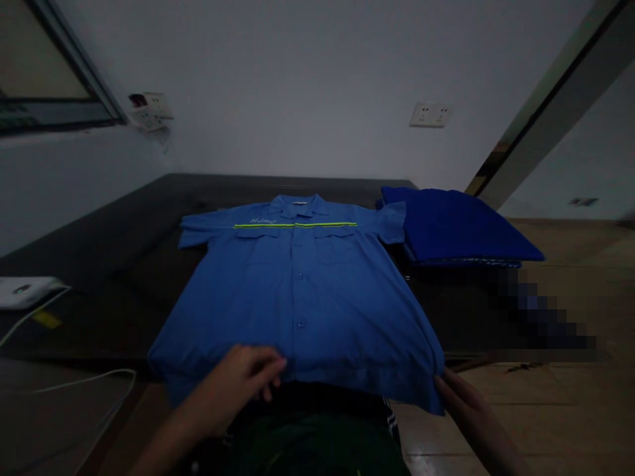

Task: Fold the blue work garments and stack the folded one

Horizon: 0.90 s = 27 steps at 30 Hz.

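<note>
Along the blue shirt (327, 297) — hem corner (435, 399) in right hand (464, 395), left hand (243, 371) curled, hold unclear

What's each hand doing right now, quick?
Left hand: curled at the near edge of the blue shirt; grip can't be told.
Right hand: closed, holding the shirt's near right corner.

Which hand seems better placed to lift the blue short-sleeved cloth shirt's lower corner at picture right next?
Probably the right hand: it touches the shirt near that corner, while the left hand is near the middle of the hem.
</note>
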Tool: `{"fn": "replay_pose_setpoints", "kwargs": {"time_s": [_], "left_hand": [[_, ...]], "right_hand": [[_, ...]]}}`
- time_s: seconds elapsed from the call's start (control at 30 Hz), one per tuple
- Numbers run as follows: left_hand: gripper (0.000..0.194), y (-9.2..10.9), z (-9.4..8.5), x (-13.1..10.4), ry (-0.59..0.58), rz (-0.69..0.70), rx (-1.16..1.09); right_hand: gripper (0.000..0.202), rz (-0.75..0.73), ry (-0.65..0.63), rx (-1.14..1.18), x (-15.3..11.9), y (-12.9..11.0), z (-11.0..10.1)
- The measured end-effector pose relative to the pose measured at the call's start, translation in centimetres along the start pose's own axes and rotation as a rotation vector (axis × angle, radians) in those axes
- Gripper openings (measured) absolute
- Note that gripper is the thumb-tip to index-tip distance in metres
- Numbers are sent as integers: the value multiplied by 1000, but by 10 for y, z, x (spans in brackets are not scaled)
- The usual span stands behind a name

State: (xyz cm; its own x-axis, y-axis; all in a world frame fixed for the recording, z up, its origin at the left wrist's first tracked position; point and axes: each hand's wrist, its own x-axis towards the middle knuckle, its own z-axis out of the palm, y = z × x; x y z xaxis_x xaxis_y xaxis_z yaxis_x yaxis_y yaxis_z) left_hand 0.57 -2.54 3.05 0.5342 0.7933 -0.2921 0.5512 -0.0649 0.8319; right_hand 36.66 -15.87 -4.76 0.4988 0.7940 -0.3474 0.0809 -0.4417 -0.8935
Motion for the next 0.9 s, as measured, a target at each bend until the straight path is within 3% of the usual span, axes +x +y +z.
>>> {"fn": "replay_pose_setpoints", "kwargs": {"time_s": [0.07, 0.13, 0.23, 0.4, 0.5, 0.9], "left_hand": [[32, -33, 29, -15, 89, -77, -23], [34, -54, 56, -13, 194, -100, -111], [31, -57, 77, 1, 303, -63, -196], [34, -25, 68, -9, 340, 63, -204], [39, -19, 61, -23, 364, 72, -248], [38, -77, 86, -8, 402, -12, -184]], "right_hand": [[47, -39, -27, -13, 1, -3, 1], [47, -68, -55, -11, 2, -7, 3], [47, -76, -50, -41, 1, -11, 7], [49, -80, -26, -12, 2, -10, 12], [49, -64, -22, 48, 3, -7, 14], [63, -129, -10, -85, 0, -3, 24]]}}
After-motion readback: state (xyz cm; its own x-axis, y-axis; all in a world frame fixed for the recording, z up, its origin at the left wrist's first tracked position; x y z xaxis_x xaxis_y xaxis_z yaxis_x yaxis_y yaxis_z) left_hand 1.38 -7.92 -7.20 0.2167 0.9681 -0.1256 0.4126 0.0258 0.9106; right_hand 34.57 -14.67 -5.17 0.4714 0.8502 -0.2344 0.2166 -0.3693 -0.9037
